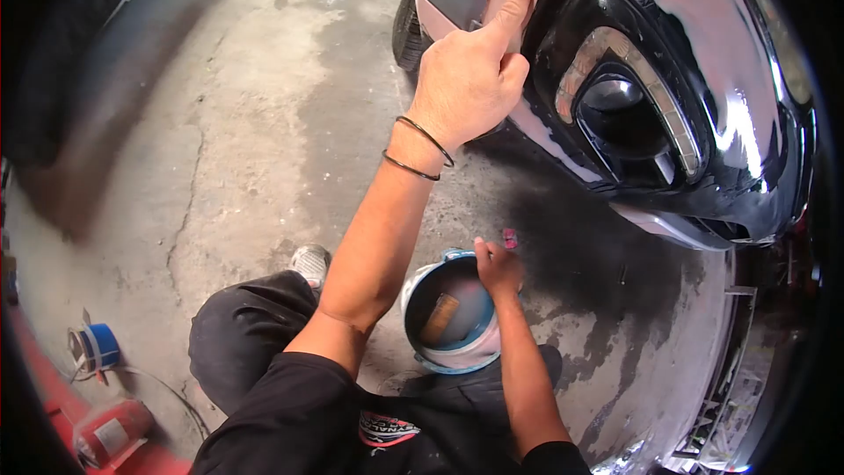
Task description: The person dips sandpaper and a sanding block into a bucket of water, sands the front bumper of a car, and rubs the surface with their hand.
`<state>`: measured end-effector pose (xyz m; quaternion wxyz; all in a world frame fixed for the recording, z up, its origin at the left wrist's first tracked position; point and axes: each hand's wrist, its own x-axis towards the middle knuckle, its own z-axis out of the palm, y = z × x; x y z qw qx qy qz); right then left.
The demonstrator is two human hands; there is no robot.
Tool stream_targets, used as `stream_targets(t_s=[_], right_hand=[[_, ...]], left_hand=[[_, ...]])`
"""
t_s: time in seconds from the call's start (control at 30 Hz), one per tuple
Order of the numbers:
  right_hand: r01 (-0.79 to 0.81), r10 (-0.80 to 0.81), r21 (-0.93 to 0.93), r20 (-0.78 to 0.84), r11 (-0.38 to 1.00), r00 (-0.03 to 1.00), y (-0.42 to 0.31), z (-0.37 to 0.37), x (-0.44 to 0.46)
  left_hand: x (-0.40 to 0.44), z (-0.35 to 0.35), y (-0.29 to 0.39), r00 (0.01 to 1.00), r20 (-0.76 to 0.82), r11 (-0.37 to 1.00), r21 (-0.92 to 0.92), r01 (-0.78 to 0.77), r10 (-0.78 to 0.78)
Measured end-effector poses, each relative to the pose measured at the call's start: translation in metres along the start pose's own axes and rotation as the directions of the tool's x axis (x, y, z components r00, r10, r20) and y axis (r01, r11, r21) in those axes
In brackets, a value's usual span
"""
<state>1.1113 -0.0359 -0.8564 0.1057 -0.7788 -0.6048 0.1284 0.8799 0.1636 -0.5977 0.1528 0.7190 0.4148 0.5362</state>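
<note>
My left hand (pixel 470 79) reaches up to the vehicle's bumper (pixel 743 44). Its index finger is stretched out against the pale, dull paint beside the fog light housing (pixel 615 123), while the other fingers curl under. No object shows in this hand. Lower down, my right hand (pixel 498 268) is over the far right rim of a round bucket (pixel 418 347). Its fingers look closed and slightly blurred, and whatever may be in them is hidden. Cloudy water (pixel 475 308) and a tan block-like piece (pixel 440 318) are inside the bucket, which stands between my legs.
A small pink scrap (pixel 510 237) lies on the stained concrete floor (pixel 255 123) near the bucket. At the lower left are a blue roll-like item (pixel 104 346), a hose (pixel 180 396) and red equipment (pixel 110 431). A tyre (pixel 407 26) stands behind the bumper.
</note>
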Motion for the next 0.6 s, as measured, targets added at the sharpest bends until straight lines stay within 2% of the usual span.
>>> stream_targets(t_s=[0.1, 0.13, 0.23, 0.3, 0.4, 0.53, 0.6], right_hand=[[0.007, -0.007, -0.029, -0.017, 1.0, 1.0, 0.0, 0.005, -0.004], [0.003, -0.004, -0.029, -0.023, 1.0, 1.0, -0.001, 0.004, -0.005], [0.001, -0.002, -0.022, -0.064, 1.0, 0.998, -0.006, -0.001, -0.003], [0.031, -0.035, -0.048, -0.083, 0.998, 0.996, -0.005, -0.002, -0.003], [0.041, -0.049, -0.067, -0.117, 0.997, 0.992, -0.003, 0.001, -0.003], [0.038, -0.032, 0.039, -0.139, 0.999, 0.99, -0.005, 0.001, -0.006], [0.083, -0.077, 0.04, -0.129, 0.996, 0.989, -0.006, -0.001, -0.001]], left_hand=[[0.002, -0.009, -0.003, 0.998, 0.038, 0.996, 0.076, -0.045, 0.043], [0.002, -0.008, -0.003, 0.996, -0.006, 0.992, 0.088, -0.091, 0.092], [-0.001, -0.004, 0.004, 0.996, -0.003, 0.995, -0.03, -0.091, 0.091], [0.002, -0.003, 0.002, 0.999, 0.042, 0.999, -0.042, -0.009, 0.011], [0.004, 0.006, -0.004, 0.999, 0.031, 0.996, -0.082, -0.027, 0.03], [-0.002, 0.008, 0.0, 0.999, 0.034, 0.991, -0.13, 0.021, -0.017], [-0.002, 0.002, -0.001, 1.0, 0.006, 0.991, -0.131, 0.028, -0.028]])
